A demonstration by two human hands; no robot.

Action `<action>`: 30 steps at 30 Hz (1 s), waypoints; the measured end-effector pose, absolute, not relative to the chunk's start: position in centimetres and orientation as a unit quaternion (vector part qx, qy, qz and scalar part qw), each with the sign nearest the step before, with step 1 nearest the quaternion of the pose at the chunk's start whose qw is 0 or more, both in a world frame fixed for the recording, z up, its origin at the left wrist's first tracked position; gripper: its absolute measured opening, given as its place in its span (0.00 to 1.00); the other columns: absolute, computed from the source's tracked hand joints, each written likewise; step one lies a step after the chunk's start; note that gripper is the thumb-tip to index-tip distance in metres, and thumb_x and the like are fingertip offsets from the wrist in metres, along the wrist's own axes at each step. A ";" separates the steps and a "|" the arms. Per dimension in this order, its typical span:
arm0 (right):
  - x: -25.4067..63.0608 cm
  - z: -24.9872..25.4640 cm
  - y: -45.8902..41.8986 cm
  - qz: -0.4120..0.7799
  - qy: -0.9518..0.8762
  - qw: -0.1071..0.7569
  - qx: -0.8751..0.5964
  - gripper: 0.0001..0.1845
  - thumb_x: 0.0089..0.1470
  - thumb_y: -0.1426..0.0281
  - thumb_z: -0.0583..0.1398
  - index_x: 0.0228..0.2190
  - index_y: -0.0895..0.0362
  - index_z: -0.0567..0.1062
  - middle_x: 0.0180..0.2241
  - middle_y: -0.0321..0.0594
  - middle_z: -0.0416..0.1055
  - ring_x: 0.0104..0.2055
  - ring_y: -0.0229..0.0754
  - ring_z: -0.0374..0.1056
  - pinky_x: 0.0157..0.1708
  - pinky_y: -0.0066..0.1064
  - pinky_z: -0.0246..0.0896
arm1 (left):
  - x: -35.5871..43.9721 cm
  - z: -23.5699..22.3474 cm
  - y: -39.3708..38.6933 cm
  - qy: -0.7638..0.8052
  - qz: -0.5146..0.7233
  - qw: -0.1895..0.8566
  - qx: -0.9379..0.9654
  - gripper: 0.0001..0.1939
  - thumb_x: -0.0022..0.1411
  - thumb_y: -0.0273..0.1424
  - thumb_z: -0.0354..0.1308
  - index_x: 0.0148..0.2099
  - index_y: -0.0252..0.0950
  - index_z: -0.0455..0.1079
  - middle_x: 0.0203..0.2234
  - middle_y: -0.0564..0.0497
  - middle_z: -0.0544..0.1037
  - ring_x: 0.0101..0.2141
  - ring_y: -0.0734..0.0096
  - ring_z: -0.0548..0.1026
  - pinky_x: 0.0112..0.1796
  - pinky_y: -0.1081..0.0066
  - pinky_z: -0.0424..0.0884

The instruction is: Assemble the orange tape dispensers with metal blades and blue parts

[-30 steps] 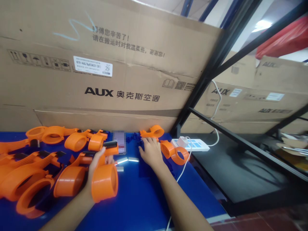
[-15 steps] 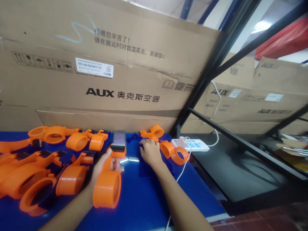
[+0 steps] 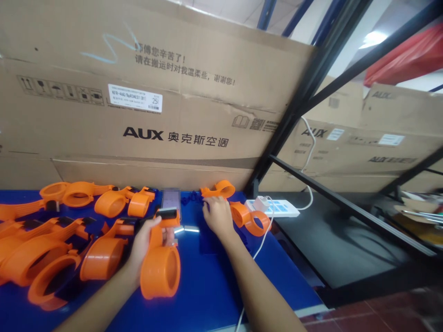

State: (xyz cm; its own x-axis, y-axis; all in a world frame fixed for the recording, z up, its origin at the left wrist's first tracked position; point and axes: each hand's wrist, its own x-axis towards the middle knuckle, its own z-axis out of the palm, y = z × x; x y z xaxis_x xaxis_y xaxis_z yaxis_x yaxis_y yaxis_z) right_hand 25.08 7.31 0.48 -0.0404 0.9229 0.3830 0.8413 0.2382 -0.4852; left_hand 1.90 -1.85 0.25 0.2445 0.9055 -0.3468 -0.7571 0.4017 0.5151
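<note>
My left hand [image 3: 147, 233] is wrapped around the handle of an orange tape dispenser [image 3: 160, 271]. Its ring hangs toward me and its black roller [image 3: 166, 214] faces the back of the table. At the back, my right hand [image 3: 218, 216] is bent down with its fingers closed beside small dark blue parts [image 3: 190, 198]; what its fingertips hold, if anything, is hidden. Two small shiny metal strips [image 3: 191, 229] lie between my hands. More orange tape dispensers [image 3: 104, 258] lie in rows to the left of my left hand.
Beyond my right hand lie a few more orange dispensers [image 3: 258, 223] and a white power strip [image 3: 282, 207] with a cable running across the table. A phone-like slab [image 3: 170, 199] lies at the back. A large cardboard box [image 3: 155, 157] and a black metal frame [image 3: 280, 138] stand behind the blue table [image 3: 204, 286].
The dispenser in my left hand has shifted slightly right. My right hand has turned a little, and its fingers have drawn together near the dark blue parts.
</note>
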 end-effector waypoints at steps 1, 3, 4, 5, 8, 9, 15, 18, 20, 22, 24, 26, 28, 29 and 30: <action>25.1 0.6 7.4 0.084 -0.711 0.353 -0.603 0.14 0.62 0.70 0.56 0.43 0.56 0.81 0.46 0.50 0.80 0.53 0.55 0.70 0.58 0.48 0.57 | 1.9 0.3 -1.8 0.310 0.546 0.768 0.122 0.13 0.64 0.38 0.64 0.38 0.30 0.76 0.22 0.46 0.77 0.21 0.69 0.75 0.26 0.71 0.76; 24.9 0.7 7.4 0.134 -0.692 0.416 -0.575 0.15 0.64 0.66 0.55 0.44 0.55 0.80 0.44 0.47 0.80 0.49 0.51 0.74 0.54 0.45 0.64 | 2.0 0.2 -1.6 0.320 0.563 0.753 0.120 0.14 0.63 0.38 0.66 0.40 0.31 0.76 0.23 0.48 0.77 0.22 0.71 0.75 0.27 0.71 0.77; 24.7 0.7 7.3 0.164 -0.681 0.445 -0.558 0.16 0.65 0.63 0.54 0.45 0.55 0.79 0.42 0.46 0.80 0.45 0.50 0.76 0.49 0.43 0.68 | 2.1 0.1 -1.6 0.323 0.566 0.749 0.121 0.14 0.62 0.38 0.68 0.40 0.31 0.76 0.23 0.49 0.77 0.23 0.71 0.76 0.27 0.71 0.77; 24.3 0.6 7.2 0.196 -0.671 0.470 -0.539 0.17 0.65 0.60 0.54 0.45 0.55 0.78 0.39 0.45 0.80 0.40 0.48 0.77 0.44 0.41 0.71 | 2.1 0.0 -1.5 0.325 0.567 0.746 0.128 0.14 0.60 0.38 0.69 0.40 0.32 0.75 0.24 0.49 0.77 0.23 0.71 0.76 0.28 0.71 0.76; 22.7 0.4 6.6 0.290 -0.645 0.521 -0.478 0.20 0.63 0.53 0.57 0.43 0.55 0.76 0.30 0.40 0.77 0.30 0.45 0.77 0.32 0.37 0.73 | 2.2 -0.4 -1.2 0.336 0.571 0.727 0.182 0.14 0.57 0.37 0.73 0.36 0.34 0.73 0.23 0.52 0.75 0.23 0.72 0.75 0.27 0.72 0.75; 22.2 0.4 6.3 0.315 -0.638 0.533 -0.459 0.20 0.61 0.52 0.59 0.43 0.55 0.75 0.28 0.38 0.76 0.28 0.45 0.76 0.30 0.36 0.74 | 2.3 -0.5 -1.1 0.340 0.574 0.717 0.203 0.15 0.56 0.37 0.73 0.36 0.34 0.73 0.22 0.52 0.75 0.23 0.72 0.74 0.27 0.72 0.74; 20.4 1.2 4.5 0.474 -0.556 0.585 -0.352 0.12 0.54 0.60 0.67 0.35 0.53 0.72 0.28 0.34 0.74 0.29 0.44 0.76 0.32 0.37 0.76 | 2.7 -0.8 -0.8 0.351 0.592 0.661 0.299 0.18 0.54 0.37 0.75 0.41 0.35 0.73 0.24 0.52 0.77 0.24 0.72 0.74 0.28 0.72 0.74; 20.2 1.8 3.9 0.538 -0.505 0.599 -0.310 0.13 0.49 0.66 0.70 0.32 0.53 0.72 0.32 0.35 0.75 0.31 0.44 0.76 0.31 0.37 0.76 | 2.8 -1.0 -0.9 0.357 0.584 0.651 0.328 0.20 0.53 0.37 0.75 0.44 0.36 0.73 0.25 0.52 0.78 0.22 0.72 0.74 0.28 0.71 0.74; 20.1 2.0 3.6 0.549 -0.497 0.598 -0.308 0.13 0.48 0.66 0.70 0.31 0.53 0.71 0.33 0.35 0.76 0.31 0.43 0.76 0.31 0.36 0.76 | 2.8 -1.2 -0.9 0.365 0.578 0.649 0.333 0.21 0.53 0.37 0.75 0.45 0.36 0.73 0.25 0.51 0.78 0.21 0.73 0.73 0.27 0.72 0.73; 20.0 2.0 3.5 0.549 -0.501 0.592 -0.312 0.13 0.48 0.66 0.70 0.31 0.53 0.71 0.33 0.36 0.76 0.31 0.43 0.75 0.31 0.36 0.76 | 2.9 -1.2 -1.0 0.372 0.577 0.647 0.332 0.21 0.52 0.37 0.75 0.45 0.36 0.73 0.25 0.51 0.78 0.21 0.73 0.73 0.26 0.73 0.72; 19.9 1.9 3.4 0.543 -0.514 0.582 -0.319 0.12 0.48 0.66 0.69 0.31 0.53 0.71 0.32 0.35 0.75 0.31 0.42 0.74 0.30 0.35 0.74 | 3.0 -1.2 -1.1 0.371 0.579 0.647 0.330 0.21 0.52 0.36 0.75 0.45 0.36 0.73 0.24 0.51 0.78 0.21 0.72 0.73 0.26 0.74 0.71; 19.9 1.7 3.4 0.531 -0.524 0.579 -0.328 0.10 0.48 0.67 0.67 0.30 0.53 0.71 0.31 0.34 0.74 0.28 0.40 0.72 0.29 0.32 0.72 | 3.0 -0.9 -1.2 0.369 0.585 0.643 0.330 0.21 0.52 0.36 0.75 0.45 0.37 0.74 0.24 0.52 0.78 0.22 0.72 0.74 0.27 0.73 0.73; 19.9 1.6 3.4 0.520 -0.523 0.583 -0.340 0.08 0.49 0.68 0.66 0.29 0.53 0.71 0.28 0.32 0.71 0.27 0.38 0.71 0.29 0.30 0.70 | 3.1 -0.7 -1.4 0.368 0.592 0.635 0.333 0.20 0.53 0.35 0.75 0.45 0.37 0.74 0.24 0.52 0.78 0.22 0.72 0.74 0.30 0.71 0.75; 19.8 1.6 3.4 0.522 -0.518 0.583 -0.346 0.08 0.50 0.67 0.65 0.30 0.53 0.70 0.27 0.31 0.69 0.26 0.38 0.71 0.29 0.30 0.70 | 3.1 -0.5 -1.5 0.368 0.595 0.633 0.332 0.20 0.53 0.35 0.75 0.45 0.36 0.74 0.24 0.53 0.78 0.22 0.72 0.74 0.30 0.70 0.76; 19.8 1.6 3.3 0.529 -0.509 0.580 -0.352 0.08 0.50 0.67 0.65 0.31 0.52 0.70 0.26 0.30 0.68 0.25 0.39 0.71 0.28 0.31 0.70 | 3.1 -0.4 -1.5 0.368 0.596 0.633 0.330 0.20 0.52 0.35 0.75 0.45 0.36 0.75 0.23 0.53 0.78 0.22 0.71 0.74 0.30 0.70 0.76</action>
State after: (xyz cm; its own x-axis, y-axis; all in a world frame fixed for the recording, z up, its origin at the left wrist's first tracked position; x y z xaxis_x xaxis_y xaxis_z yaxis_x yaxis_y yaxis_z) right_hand 19.75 3.34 1.57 -0.0782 0.9727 0.2186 -0.2554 0.1924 -0.9475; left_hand 3.11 -1.52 -0.43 0.0182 0.9973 -0.0713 -0.5119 0.0706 0.8562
